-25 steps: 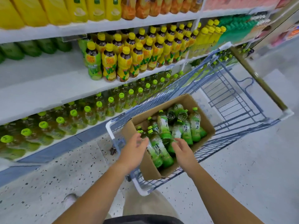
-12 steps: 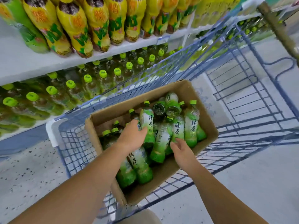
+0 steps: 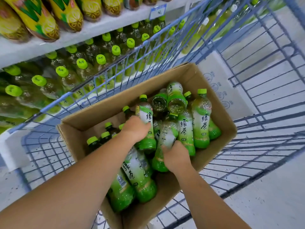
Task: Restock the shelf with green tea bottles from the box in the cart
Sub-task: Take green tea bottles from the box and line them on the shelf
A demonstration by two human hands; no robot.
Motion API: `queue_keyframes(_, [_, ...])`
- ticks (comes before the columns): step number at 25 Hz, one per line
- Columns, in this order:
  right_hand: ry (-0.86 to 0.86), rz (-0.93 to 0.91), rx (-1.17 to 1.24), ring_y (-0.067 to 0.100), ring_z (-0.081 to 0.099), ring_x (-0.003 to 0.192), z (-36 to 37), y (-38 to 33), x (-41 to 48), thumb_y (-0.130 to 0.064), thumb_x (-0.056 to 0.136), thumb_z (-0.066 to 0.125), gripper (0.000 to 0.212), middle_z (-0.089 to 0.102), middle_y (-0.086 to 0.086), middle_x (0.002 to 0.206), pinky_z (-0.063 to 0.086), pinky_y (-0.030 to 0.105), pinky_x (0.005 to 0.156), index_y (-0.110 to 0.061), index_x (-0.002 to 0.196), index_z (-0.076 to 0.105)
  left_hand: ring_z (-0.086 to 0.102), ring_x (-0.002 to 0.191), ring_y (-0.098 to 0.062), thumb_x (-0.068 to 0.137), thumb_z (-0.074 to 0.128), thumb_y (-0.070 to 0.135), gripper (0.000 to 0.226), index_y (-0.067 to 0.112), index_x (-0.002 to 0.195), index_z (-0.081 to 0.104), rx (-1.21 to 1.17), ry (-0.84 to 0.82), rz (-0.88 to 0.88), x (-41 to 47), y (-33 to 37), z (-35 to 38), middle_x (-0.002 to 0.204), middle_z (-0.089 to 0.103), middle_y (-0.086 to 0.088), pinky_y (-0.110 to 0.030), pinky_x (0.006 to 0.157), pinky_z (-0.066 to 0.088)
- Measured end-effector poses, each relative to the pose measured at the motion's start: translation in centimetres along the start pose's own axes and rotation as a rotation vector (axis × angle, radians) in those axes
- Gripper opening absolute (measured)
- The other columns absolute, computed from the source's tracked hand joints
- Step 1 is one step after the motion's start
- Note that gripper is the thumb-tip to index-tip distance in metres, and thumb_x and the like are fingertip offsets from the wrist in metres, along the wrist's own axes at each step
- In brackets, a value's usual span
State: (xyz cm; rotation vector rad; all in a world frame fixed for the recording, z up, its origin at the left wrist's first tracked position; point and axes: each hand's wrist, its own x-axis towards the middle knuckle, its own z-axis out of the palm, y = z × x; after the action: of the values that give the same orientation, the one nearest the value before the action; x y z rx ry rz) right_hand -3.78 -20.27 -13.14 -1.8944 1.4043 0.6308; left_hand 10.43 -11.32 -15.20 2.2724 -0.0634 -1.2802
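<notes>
An open cardboard box (image 3: pixel 221 116) sits in a blue wire cart (image 3: pixel 257 90) and holds several green tea bottles lying in a loose heap. My left hand (image 3: pixel 134 129) is wrapped around one green tea bottle (image 3: pixel 146 116) near the box's middle. My right hand (image 3: pixel 176 157) grips a second green tea bottle (image 3: pixel 166 138) just to its right. Other bottles (image 3: pixel 201 119) lie untouched at the box's right side. The lower shelf (image 3: pixel 54 76) to the left carries rows of green-capped tea bottles.
A white shelf board (image 3: pixel 99 28) above carries yellow-labelled drink bottles (image 3: pixel 41 22). The cart's wire side stands between the box and the shelves. A flat white carton (image 3: pixel 219 83) lies in the cart behind the box. Pale speckled floor shows at right.
My view has closed in on the box. Both hands went deeper into the heap and closed, the left around one bottle, the right around the bottle beside it.
</notes>
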Motion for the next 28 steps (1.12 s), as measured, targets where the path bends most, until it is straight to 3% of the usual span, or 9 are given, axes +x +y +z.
queue_keyframes(6, [0.034,0.004,-0.081,0.02,0.054,0.066,0.3,-1.0,1.2,-0.04,0.086,0.07,0.037,0.064,0.006,0.09,0.034,0.022,0.047,-0.007,0.102,0.061,0.064,0.098,-0.03,0.084,0.073,0.041,0.041,0.012,0.112,0.064,-0.065,-0.089,-0.02,1.4,0.4,-0.4,0.111,0.065,-0.01,-0.036,0.083,0.056])
queue_keyframes(10, [0.023,-0.005,-0.054,0.024,0.056,0.076,0.5,-0.9,0.6,-0.038,0.082,0.069,0.035,0.062,0.003,0.087,0.037,0.027,0.057,-0.009,0.101,0.061,0.064,0.097,-0.027,0.086,0.075,0.039,0.04,0.013,0.115,0.065,-0.181,-0.119,-0.001,1.2,-0.4,-1.0,0.11,0.066,-0.007,-0.039,0.087,0.056])
queue_keyframes(13, [0.004,-0.025,0.138,0.024,0.059,0.085,0.7,0.0,0.1,-0.03,0.08,0.073,0.041,0.062,0.006,0.099,0.04,0.029,0.062,-0.006,0.107,0.055,0.065,0.097,-0.027,0.086,0.073,0.041,0.039,0.015,0.115,0.067,-0.234,-0.1,0.024,0.7,-1.1,-0.8,0.11,0.069,-0.006,-0.039,0.09,0.055])
queue_keyframes(18, [-0.038,-0.006,0.426,0.02,0.065,0.087,-0.3,0.6,-0.1,-0.023,0.07,0.082,0.051,0.065,0.006,0.101,0.052,0.032,0.065,-0.011,0.109,0.052,0.071,0.089,-0.024,0.082,0.076,0.037,0.029,0.018,0.102,0.067,-0.411,-0.129,0.028,-1.3,-1.2,-1.4,0.101,0.073,-0.005,-0.043,0.084,0.06])
queue_keyframes(21, [-0.21,0.061,0.659,0.024,0.072,0.087,-0.8,0.6,-0.5,-0.018,0.075,0.082,0.046,0.073,0.013,0.103,0.059,0.036,0.067,-0.011,0.115,0.061,0.073,0.087,-0.022,0.077,0.079,0.042,0.035,0.022,0.104,0.067,-0.415,-0.104,0.05,-3.3,-2.2,-2.7,0.098,0.075,-0.001,-0.044,0.081,0.061])
queue_keyframes(23, [-0.341,0.081,0.713,0.028,0.074,0.092,-0.9,0.8,-0.8,-0.022,0.072,0.086,0.046,0.076,0.012,0.102,0.06,0.046,0.082,-0.012,0.113,0.069,0.074,0.087,-0.018,0.077,0.08,0.039,0.032,0.024,0.103,0.069,-0.424,-0.097,0.076,-4.8,-3.5,-3.6,0.097,0.076,0.003,-0.044,0.084,0.06])
queue_keyframes(25, [-0.398,0.042,0.671,0.025,0.072,0.1,-0.7,0.8,-0.8,-0.03,0.066,0.091,0.055,0.077,0.004,0.104,0.056,0.047,0.091,-0.016,0.114,0.069,0.074,0.09,-0.014,0.072,0.08,0.045,0.043,0.028,0.109,0.068,-0.435,-0.096,0.086,-6.4,-4.7,-4.3,0.1,0.076,0.008,-0.044,0.085,0.06])
queue_keyframes(28, [-0.354,0.01,0.663,0.019,0.074,0.094,-0.4,0.3,-1.2,-0.031,0.07,0.089,0.055,0.077,0.001,0.105,0.06,0.035,0.072,-0.018,0.119,0.065,0.074,0.09,-0.012,0.073,0.081,0.045,0.044,0.028,0.111,0.068,-0.483,-0.069,0.084,-8.2,-5.9,-4.7,0.099,0.077,0.007,-0.044,0.087,0.059])
